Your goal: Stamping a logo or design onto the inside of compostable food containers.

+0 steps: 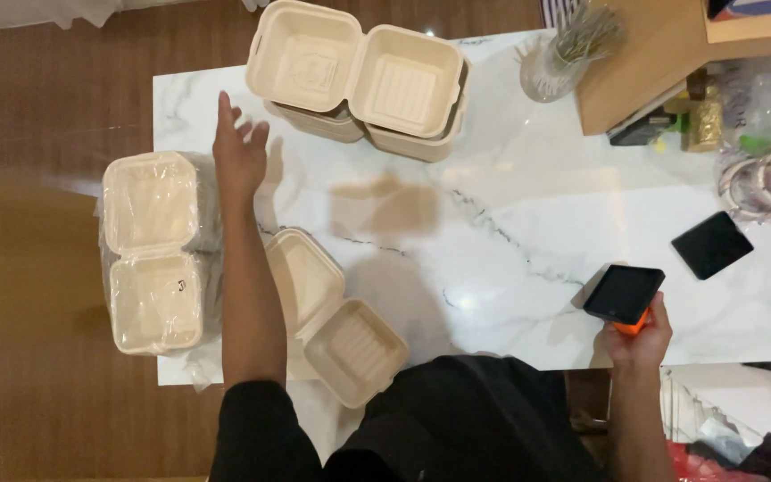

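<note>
The white marble table (510, 205) fills the view, and the biggest thing on it is the stack of open beige clamshell boxes (359, 76) at the far edge, lids spread flat, top one empty. The left hand (238, 147) stretches out over the marble just short of that stack, fingers spread and holding nothing, nearest its left front corner. To lift one box cleanly, the judgement here is that the hand wants a rim of the top box alone, since the boxes nest closely and a low grab would likely drag two. At the left edge sits a plastic-wrapped pack of boxes (153, 254), partly overhanging the table, just beside the forearm. Nearer the body lies a single open clamshell box (336, 317), tucked against the inside of that arm, so a careless pull back could knock it. Over at the right, the right hand (640, 335) is closed around an orange-backed handheld device (625, 295), its dark screen facing up at the table's near edge. A flat black pad (711, 244) lies well clear beyond it, and a glass of sticks (564, 58) stands past the stack.
</note>
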